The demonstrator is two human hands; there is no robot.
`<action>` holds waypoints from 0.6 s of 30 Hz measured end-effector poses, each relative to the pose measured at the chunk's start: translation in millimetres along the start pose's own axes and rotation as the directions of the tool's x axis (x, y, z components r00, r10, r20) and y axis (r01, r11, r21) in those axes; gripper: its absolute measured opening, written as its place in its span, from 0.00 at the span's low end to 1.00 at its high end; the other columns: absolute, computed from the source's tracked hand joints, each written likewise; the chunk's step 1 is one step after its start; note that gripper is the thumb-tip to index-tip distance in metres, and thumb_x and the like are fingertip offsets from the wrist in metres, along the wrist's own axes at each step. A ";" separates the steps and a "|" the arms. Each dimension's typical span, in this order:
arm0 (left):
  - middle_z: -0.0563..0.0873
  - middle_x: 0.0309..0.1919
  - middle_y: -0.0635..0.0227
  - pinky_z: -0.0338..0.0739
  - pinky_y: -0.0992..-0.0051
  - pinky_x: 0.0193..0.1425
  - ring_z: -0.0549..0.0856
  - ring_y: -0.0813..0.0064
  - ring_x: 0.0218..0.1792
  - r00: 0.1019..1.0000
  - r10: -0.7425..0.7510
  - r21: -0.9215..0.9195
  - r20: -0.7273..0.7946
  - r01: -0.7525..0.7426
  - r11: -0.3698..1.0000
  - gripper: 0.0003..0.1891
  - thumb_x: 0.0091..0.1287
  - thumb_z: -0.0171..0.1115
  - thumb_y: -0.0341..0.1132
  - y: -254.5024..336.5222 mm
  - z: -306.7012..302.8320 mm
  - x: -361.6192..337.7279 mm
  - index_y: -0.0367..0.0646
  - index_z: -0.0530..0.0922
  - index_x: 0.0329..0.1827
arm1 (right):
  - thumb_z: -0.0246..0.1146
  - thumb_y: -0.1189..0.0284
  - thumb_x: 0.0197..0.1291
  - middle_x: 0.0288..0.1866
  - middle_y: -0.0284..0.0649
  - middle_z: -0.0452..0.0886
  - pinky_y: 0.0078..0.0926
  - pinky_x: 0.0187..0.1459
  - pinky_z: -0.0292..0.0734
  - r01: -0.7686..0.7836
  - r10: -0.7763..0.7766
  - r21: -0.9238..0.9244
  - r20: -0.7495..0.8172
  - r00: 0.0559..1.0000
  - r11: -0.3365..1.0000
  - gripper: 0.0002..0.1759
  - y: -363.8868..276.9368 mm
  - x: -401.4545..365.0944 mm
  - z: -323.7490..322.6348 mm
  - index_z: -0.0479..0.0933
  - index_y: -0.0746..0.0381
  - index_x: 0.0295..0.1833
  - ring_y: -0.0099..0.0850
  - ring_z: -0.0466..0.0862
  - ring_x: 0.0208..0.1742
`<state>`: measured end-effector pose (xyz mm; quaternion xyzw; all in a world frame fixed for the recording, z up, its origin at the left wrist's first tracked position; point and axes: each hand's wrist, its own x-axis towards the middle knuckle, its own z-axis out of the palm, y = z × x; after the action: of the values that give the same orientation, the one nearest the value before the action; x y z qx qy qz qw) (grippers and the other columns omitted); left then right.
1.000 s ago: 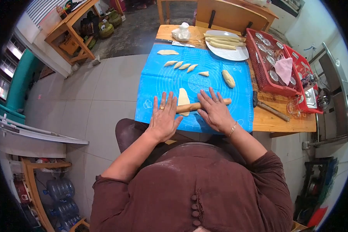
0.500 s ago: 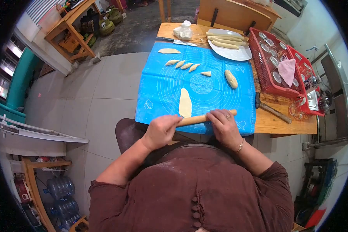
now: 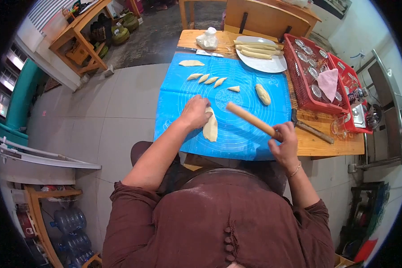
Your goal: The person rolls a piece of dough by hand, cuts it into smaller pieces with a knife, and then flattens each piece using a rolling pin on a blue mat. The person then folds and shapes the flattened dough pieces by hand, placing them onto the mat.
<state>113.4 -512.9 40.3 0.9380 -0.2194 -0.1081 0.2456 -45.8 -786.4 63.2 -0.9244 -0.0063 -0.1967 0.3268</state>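
My right hand [image 3: 284,144] grips one end of a wooden rolling pin [image 3: 253,119], which is raised at a slant above the mat's near right part. With bent fingers, my left hand [image 3: 196,111] pinches the far end of a flattened dough strip [image 3: 211,128] and covers that end. The strip lies on a blue baking mat [image 3: 174,96] printed with white circles. Beyond it are several small cut dough pieces [image 3: 211,80], a dough triangle [image 3: 234,89], a flat dough piece [image 3: 191,63] and, to the right, a thick dough roll [image 3: 263,94].
At the table's back are a knife [image 3: 200,52], a tied plastic bag [image 3: 207,39] of white stuff and a white plate [image 3: 269,65] with long dough rolls. Red baskets [image 3: 313,101] of glasses stand at the right. A wooden-handled tool [image 3: 315,130] lies near the right edge.
My left hand has let go of the rolling pin and moved forward to the dough strip's far end. My right hand has lifted the pin off and shifted right with it.
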 end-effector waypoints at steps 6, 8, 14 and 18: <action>0.83 0.42 0.54 0.77 0.60 0.53 0.82 0.54 0.47 1.000 -0.004 -0.033 -0.003 0.004 0.999 0.13 0.56 0.69 0.32 -2.4 4.8 13.7 0.38 0.82 0.44 | 0.66 0.76 0.44 0.40 0.45 0.74 0.40 0.44 0.77 -0.053 0.063 -0.125 0.075 0.995 0.991 0.17 23.3 16.0 10.1 0.79 0.62 0.44 0.45 0.79 0.42; 0.85 0.41 0.54 0.78 0.61 0.51 0.84 0.55 0.46 0.989 -0.146 -0.099 0.002 0.145 0.984 0.12 0.57 0.68 0.33 4.1 1.2 12.0 0.38 0.82 0.41 | 0.66 0.75 0.45 0.41 0.46 0.74 0.41 0.44 0.77 -0.064 0.076 -0.157 0.074 0.994 0.985 0.17 21.6 21.2 22.0 0.79 0.62 0.44 0.45 0.79 0.43; 0.87 0.41 0.52 0.78 0.64 0.51 0.85 0.58 0.47 0.966 -0.155 -0.002 0.206 0.159 0.987 0.12 0.58 0.66 0.35 8.5 -17.7 18.5 0.38 0.83 0.41 | 0.66 0.74 0.46 0.41 0.47 0.76 0.44 0.48 0.75 -0.053 0.088 -0.247 0.132 0.987 0.968 0.18 20.1 34.3 36.6 0.80 0.61 0.46 0.47 0.78 0.44; 0.86 0.41 0.53 0.78 0.64 0.51 0.85 0.58 0.46 0.979 -0.115 -0.042 0.167 0.123 0.991 0.12 0.60 0.65 0.35 6.4 -17.2 15.1 0.37 0.81 0.43 | 0.66 0.74 0.46 0.42 0.47 0.76 0.45 0.51 0.72 0.038 0.014 -0.278 0.185 0.983 0.960 0.19 23.3 36.1 32.8 0.79 0.63 0.47 0.48 0.77 0.47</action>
<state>129.7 -517.9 56.8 0.9306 -0.1796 -0.2052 0.2441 2.6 -789.0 39.2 -0.9755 -0.0142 -0.1110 0.1894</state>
